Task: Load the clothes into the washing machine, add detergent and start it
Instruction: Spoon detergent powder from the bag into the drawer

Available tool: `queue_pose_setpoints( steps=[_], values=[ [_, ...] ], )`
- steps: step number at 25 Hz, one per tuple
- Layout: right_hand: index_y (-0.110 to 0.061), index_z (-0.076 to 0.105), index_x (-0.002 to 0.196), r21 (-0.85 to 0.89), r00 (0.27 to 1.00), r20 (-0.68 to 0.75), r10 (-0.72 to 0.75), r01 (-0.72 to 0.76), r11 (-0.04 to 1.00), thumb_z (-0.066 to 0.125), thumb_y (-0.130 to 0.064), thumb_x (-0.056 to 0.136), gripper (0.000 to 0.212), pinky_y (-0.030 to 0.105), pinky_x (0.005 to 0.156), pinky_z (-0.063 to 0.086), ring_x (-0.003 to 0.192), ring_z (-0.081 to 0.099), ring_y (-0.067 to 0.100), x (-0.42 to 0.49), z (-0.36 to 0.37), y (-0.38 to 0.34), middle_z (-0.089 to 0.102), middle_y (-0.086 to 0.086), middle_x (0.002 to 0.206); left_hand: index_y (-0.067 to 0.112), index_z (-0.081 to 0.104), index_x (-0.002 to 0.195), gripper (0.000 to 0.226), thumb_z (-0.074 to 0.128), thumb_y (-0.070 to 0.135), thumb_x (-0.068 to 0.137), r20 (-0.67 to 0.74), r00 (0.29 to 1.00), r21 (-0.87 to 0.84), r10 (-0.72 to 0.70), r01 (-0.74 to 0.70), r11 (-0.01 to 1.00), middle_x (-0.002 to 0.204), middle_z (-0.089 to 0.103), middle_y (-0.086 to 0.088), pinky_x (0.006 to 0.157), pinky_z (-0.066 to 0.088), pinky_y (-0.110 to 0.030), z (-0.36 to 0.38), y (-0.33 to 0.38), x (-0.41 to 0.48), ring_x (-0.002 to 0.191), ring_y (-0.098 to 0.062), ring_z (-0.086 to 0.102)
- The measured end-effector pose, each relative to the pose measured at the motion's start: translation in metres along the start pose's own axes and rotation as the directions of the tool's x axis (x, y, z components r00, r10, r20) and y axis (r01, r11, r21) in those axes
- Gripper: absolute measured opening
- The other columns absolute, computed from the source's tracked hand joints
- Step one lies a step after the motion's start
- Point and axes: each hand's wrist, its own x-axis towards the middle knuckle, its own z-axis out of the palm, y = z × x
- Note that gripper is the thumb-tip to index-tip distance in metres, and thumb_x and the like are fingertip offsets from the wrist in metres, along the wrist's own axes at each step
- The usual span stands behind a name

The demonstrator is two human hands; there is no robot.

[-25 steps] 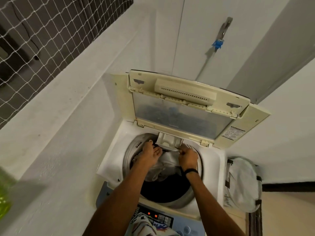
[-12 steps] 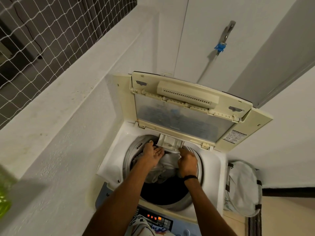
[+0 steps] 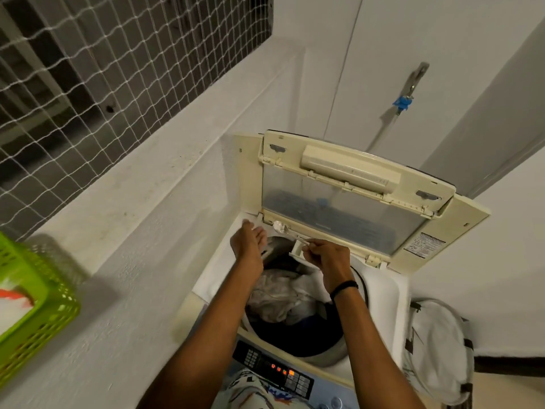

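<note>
Right hand: my right hand point(image 3: 327, 258) pinched a small spoon point(image 3: 287, 231) by its handle.
Left hand: my left hand point(image 3: 247, 246) hovered loosely open, holding nothing.
Clothes: pale clothes point(image 3: 283, 296) lay heaped inside the washing machine point(image 3: 383, 293).
Lid: lid point(image 3: 351, 199) stood raised.

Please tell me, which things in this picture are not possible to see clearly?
Head view only:
- Spoon in the right hand: contents blurred.
- Detergent drawer: inside hidden by that hand.
- Drum under the clothes: dark.
- Control panel labels: too small.
- Green basket: cut off by the left edge.
</note>
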Motion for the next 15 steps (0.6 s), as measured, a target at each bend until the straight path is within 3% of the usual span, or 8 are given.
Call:
queue_pose_setpoints(
  steps=[3,7,10,15],
  values=[
    [0.007,0.072,0.094,0.029,0.993,0.111,0.048,-0.052,0.998,0.058,0.011,0.087,0.017,0.027,0.068,0.058,0.087,0.072,0.03,-0.028,0.031,-0.016,0.073,0.022,0.09,0.004,0.064,0.108,0.025,0.05,0.023,0.1,-0.033,0.974,-0.051,0.224,-0.226,0.973,0.114,0.069,-0.02,0.085,0.057,-0.031,-0.015,0.046,-0.032,0.093,-0.025,0.07],
    [0.007,0.07,0.096,-0.04,0.962,0.272,0.023,-0.013,0.999,0.055,0.011,0.088,0.018,0.028,0.071,0.06,0.076,0.07,0.026,-0.074,0.077,-0.035,0.071,0.021,0.085,0.004,0.063,0.122,0.03,0.048,0.013,0.097,-0.094,0.857,-0.067,0.506,-0.513,0.856,0.111,0.072,-0.015,0.086,0.057,-0.029,-0.053,0.098,-0.084,0.1,-0.026,0.071],
    [0.008,0.069,0.097,-0.103,0.92,0.392,0.011,0.031,0.994,0.054,0.01,0.088,0.018,0.025,0.064,0.058,0.064,0.068,0.021,-0.106,0.114,-0.042,0.07,0.022,0.082,0.008,0.065,0.119,0.028,0.049,0.012,0.097,-0.098,0.773,-0.048,0.627,-0.633,0.773,0.107,0.073,-0.012,0.086,0.056,-0.03,-0.085,0.134,-0.124,0.092,-0.019,0.071],
    [0.003,0.072,0.088,-0.174,0.8,0.598,0.041,0.081,0.981,0.055,0.01,0.085,0.019,0.024,0.065,0.059,0.071,0.071,0.025,-0.164,0.185,-0.046,0.073,0.019,0.076,0.018,0.071,0.105,0.018,0.055,0.02,0.097,-0.112,0.629,0.056,0.769,-0.769,0.637,0.103,0.075,-0.009,0.08,0.055,-0.027,-0.15,0.185,-0.182,0.086,-0.018,0.068]
  ],
)
